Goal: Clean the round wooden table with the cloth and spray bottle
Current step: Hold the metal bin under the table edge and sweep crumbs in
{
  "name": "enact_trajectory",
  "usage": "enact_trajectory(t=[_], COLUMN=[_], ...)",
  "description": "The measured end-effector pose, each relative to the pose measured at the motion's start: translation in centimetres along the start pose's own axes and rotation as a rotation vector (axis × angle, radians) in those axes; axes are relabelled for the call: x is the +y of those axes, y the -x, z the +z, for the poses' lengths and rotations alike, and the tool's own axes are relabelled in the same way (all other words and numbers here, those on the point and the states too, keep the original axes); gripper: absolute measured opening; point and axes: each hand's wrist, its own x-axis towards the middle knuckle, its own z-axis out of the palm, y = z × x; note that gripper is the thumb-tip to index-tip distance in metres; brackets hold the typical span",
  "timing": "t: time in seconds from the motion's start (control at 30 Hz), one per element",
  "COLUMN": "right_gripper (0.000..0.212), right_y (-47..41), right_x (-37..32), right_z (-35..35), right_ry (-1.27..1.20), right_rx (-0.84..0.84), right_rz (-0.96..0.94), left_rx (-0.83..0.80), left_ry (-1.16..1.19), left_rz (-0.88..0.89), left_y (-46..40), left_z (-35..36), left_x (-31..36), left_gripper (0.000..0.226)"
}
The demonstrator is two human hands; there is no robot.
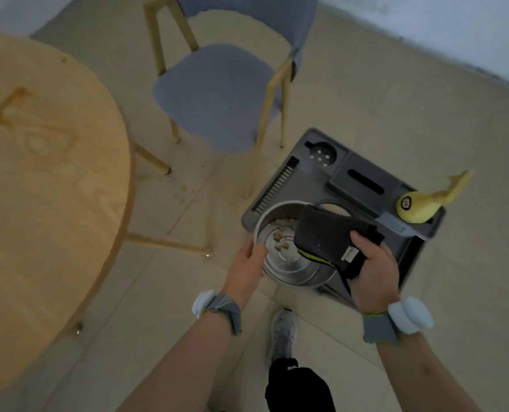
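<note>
The round wooden table fills the left side; a brownish smear and wet streaks mark its top. My right hand grips a folded dark cloth with a yellow-green edge, held over a metal bowl. My left hand holds the bowl's near rim. Small beige crumbs lie inside the bowl. A yellow spray bottle stands on the right corner of a grey caddy on the floor.
A blue upholstered chair with light wooden legs stands between the table and the caddy. My shoe is on the tiled floor below the bowl. A wall runs along the top right.
</note>
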Motion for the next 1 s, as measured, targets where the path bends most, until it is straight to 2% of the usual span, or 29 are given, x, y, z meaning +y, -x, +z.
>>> enact_trajectory(t=[0.13,0.23,0.37,0.5,0.63,0.73,0.87,1.0], right_gripper=[0.029,0.025,0.020,0.019,0.021,0.020,0.033,0.020], right_y=[-3.9,-6.1,-8.4,-9.8,-10.2,-10.1,-10.0,-10.2], right_x=[-3.4,-4.4,-4.8,-3.6,-2.7,-2.1,-1.8,-1.8], right_z=[-3.9,-6.1,-8.6,-9.8,-9.5,-9.5,-9.5,-9.7], right_ry=[-0.058,-0.109,-0.142,-0.193,-0.219,-0.256,-0.319,-0.371], right_rx=[0.076,0.134,0.194,0.247,0.315,0.379,0.460,0.479], right_rz=[0.000,0.017,0.023,0.049,0.082,0.116,0.161,0.165], left_rx=[-0.082,-0.074,-0.100,-0.099,-0.102,-0.090,-0.060,-0.014], left_ry=[-0.047,-0.088,-0.152,-0.231,-0.308,-0.476,-0.924,-1.141], left_rz=[-0.011,-0.037,-0.123,-0.183,-0.186,-0.138,0.086,0.156], left_y=[-3.3,-5.6,-8.3,-9.8,-11.2,-11.7,-12.2,-13.0], left_z=[5.4,7.8,10.6,11.7,11.6,11.6,12.5,13.5], left_x=[2.2,3.0,3.1,3.0,3.0,3.6,5.6,7.6], left_gripper=[0.047,0.040,0.047,0.039,0.044,0.033,0.027,0.021])
